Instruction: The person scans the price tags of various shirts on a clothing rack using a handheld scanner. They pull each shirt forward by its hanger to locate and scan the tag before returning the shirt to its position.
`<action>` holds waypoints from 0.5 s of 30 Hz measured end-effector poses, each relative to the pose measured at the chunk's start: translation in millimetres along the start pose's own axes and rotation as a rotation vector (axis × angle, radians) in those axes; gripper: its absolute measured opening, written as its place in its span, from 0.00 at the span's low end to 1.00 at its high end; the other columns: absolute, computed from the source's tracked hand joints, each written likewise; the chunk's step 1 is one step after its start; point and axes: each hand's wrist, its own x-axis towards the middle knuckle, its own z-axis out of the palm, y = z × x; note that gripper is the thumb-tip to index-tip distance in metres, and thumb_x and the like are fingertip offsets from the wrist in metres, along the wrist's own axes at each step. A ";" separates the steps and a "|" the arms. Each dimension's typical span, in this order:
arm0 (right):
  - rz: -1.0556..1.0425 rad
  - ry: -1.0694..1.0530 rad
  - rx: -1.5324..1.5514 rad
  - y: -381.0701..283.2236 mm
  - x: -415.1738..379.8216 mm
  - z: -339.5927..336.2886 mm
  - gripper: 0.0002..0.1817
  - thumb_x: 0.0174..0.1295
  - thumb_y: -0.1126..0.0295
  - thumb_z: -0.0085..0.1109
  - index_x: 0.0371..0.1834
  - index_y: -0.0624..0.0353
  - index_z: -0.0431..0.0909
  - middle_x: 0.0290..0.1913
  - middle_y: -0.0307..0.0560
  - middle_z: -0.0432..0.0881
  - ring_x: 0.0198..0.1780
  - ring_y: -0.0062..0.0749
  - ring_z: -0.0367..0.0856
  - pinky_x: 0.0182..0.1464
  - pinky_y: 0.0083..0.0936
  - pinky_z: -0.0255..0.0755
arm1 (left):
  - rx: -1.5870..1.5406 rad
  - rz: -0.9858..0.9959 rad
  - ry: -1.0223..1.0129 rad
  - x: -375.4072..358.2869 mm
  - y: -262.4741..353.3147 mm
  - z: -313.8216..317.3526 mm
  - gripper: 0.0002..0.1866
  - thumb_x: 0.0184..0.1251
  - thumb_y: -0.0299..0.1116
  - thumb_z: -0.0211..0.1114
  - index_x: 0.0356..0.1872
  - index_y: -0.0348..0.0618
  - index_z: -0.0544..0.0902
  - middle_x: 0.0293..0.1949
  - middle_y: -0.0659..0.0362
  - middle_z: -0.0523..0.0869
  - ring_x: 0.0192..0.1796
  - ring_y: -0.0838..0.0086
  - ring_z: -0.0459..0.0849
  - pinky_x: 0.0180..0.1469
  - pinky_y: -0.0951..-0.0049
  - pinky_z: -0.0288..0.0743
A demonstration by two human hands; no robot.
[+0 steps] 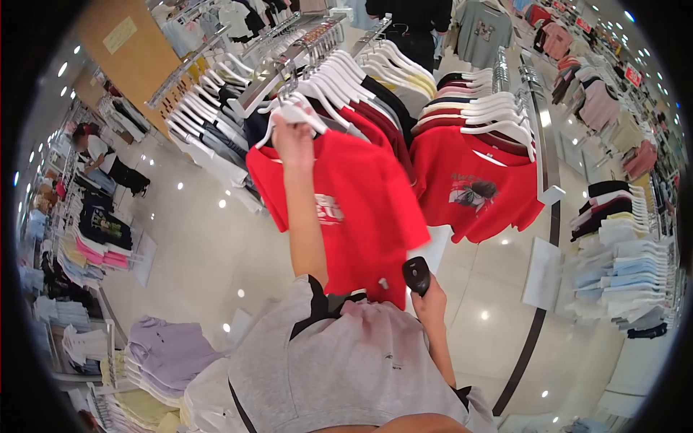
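With fingers closed round the top of a white hanger (297, 113), my left hand (294, 144) is raised at the front end of a metal rack. A red T-shirt (361, 191) with white print hangs from that hanger, below and to the right of the hand. My right hand (431, 297) is wrapped round a black handheld device (416, 275), low and just right of the shirt's hem. Another red T-shirt (473, 184) with a dark picture hangs on the rack to the right.
Metal rack bars (541, 144) run away from me, full of clothes on white hangers. A lilac shirt (170, 353) hangs at the lower left. Folded light clothes (635, 270) are at the right. A person (108, 159) stands far left, another in black (411, 29) ahead.
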 end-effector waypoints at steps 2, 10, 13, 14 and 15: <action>-0.073 0.060 0.014 8.9 0.7 7.2 0.27 0.50 0.72 0.63 0.57 0.60 0.75 0.40 0.63 0.83 0.42 0.60 0.83 0.44 0.42 0.76 | 0.035 0.034 0.100 6.0 -0.2 -9.5 0.22 0.78 0.47 0.53 0.58 0.39 0.73 0.52 0.54 0.83 0.53 0.65 0.84 0.43 0.74 0.78; 0.005 0.003 -0.051 16.1 -5.5 5.9 0.33 0.48 0.72 0.63 0.62 0.60 0.71 0.45 0.63 0.83 0.44 0.60 0.82 0.46 0.44 0.77 | 0.814 0.451 0.310 -55.3 -26.6 17.2 0.12 0.71 0.30 0.61 0.49 0.38 0.70 0.44 0.56 0.77 0.43 0.75 0.77 0.41 0.74 0.73; 0.013 0.034 -0.061 23.3 -5.7 6.0 0.32 0.48 0.72 0.63 0.62 0.60 0.71 0.45 0.62 0.83 0.44 0.60 0.82 0.46 0.44 0.77 | 1.253 0.785 -0.078 -100.5 -68.2 21.9 0.06 0.64 0.26 0.63 0.40 0.39 0.76 0.36 0.57 0.78 0.39 0.69 0.76 0.45 0.68 0.70; 0.008 0.044 -0.063 24.7 -5.7 5.0 0.32 0.48 0.72 0.63 0.62 0.60 0.71 0.45 0.62 0.83 0.44 0.60 0.82 0.46 0.44 0.77 | 1.348 0.838 -0.291 -116.8 -77.5 39.5 0.04 0.60 0.25 0.64 0.35 0.41 0.79 0.36 0.56 0.81 0.42 0.61 0.79 0.49 0.61 0.70; 0.028 0.049 -0.066 24.4 -6.9 3.8 0.32 0.48 0.72 0.63 0.62 0.60 0.71 0.45 0.62 0.83 0.44 0.60 0.82 0.46 0.44 0.77 | 1.325 0.780 -0.414 -133.8 -93.2 59.3 0.07 0.56 0.25 0.65 0.36 0.42 0.81 0.38 0.55 0.84 0.47 0.56 0.80 0.52 0.57 0.69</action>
